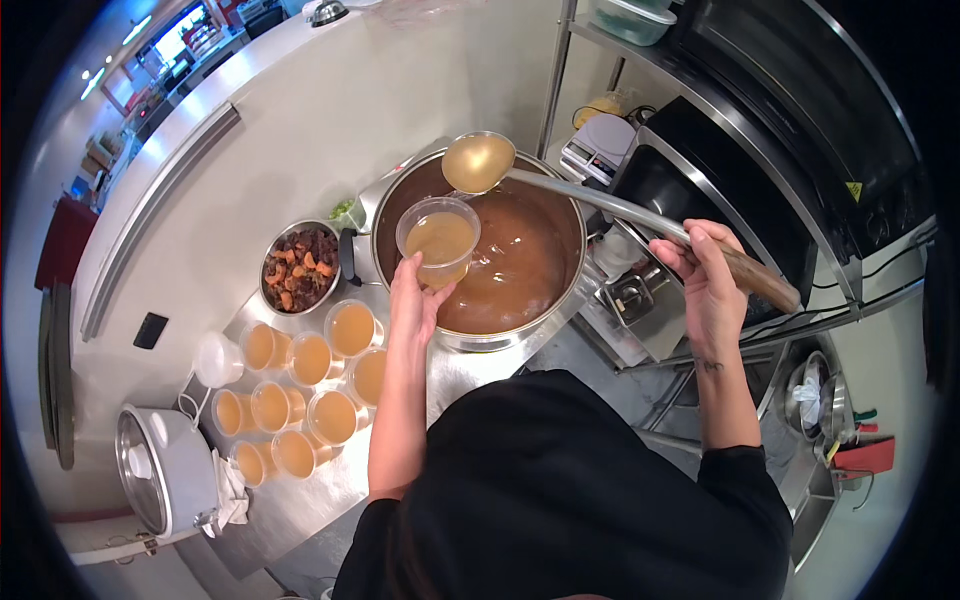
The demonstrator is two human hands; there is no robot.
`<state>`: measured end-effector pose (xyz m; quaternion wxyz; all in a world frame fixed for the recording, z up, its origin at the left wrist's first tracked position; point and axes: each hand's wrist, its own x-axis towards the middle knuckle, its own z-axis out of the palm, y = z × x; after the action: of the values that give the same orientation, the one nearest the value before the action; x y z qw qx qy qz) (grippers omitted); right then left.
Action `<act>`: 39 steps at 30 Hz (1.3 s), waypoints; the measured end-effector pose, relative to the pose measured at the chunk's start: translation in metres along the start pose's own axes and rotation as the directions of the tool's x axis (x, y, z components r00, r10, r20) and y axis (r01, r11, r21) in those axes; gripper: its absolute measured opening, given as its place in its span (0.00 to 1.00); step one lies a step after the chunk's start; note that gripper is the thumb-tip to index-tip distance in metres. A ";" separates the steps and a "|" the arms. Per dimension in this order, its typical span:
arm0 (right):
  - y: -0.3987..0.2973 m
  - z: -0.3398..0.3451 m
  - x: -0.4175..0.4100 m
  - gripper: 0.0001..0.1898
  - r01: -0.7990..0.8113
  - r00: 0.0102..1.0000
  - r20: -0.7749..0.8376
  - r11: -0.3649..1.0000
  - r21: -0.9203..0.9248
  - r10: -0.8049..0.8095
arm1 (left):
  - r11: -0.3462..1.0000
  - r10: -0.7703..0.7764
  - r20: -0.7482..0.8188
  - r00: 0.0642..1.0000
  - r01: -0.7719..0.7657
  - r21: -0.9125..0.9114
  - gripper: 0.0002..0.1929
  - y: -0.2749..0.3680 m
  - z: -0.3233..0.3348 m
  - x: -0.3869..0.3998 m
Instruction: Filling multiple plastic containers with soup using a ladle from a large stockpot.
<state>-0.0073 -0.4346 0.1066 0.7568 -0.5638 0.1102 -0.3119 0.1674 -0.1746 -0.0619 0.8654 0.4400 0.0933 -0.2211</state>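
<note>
Brown broth partly fills a large steel stockpot (517, 330). Over its left side my left hand (417, 304) grips a clear plastic deli container (439, 240) partly filled with broth. My right hand (709, 274) is closed around the long handle of a steel ladle (480, 163), near its wooden grip (761, 281). The ladle's bowl, full of broth, is above the pot's far rim, just beyond the container. Several broth-filled plastic containers (309, 360) stand in rows to the left of my left forearm.
A steel bowl of meat and carrot pieces (300, 266) sits left of the pot, near chopped greens (343, 210). A rice cooker (172, 469) and white container stack (217, 360) are on the steel table (300, 532). Right are a digital scale (596, 146) and a microwave oven (675, 180).
</note>
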 end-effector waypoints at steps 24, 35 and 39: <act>0.015 -0.026 -0.034 0.16 0.887 0.383 0.891 0.369 -0.279 -0.245 | 1.000 0.014 0.010 1.000 -0.013 -0.021 0.28 0.002 0.000 -0.005; 0.111 -0.035 -0.023 0.09 0.663 0.709 0.671 0.531 -0.528 -0.218 | 0.997 0.021 0.118 0.993 -0.013 -0.070 0.27 0.000 -0.005 -0.002; 0.111 -0.029 -0.022 0.07 0.660 0.713 0.659 0.550 -0.512 -0.241 | 0.998 0.043 0.114 0.993 -0.037 -0.055 0.27 0.001 -0.001 -0.006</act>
<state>-0.0007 -0.4252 -0.0097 0.3599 -0.8819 -0.1394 -0.2709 0.1621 -0.1714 -0.0595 0.8848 0.4054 0.0401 -0.2264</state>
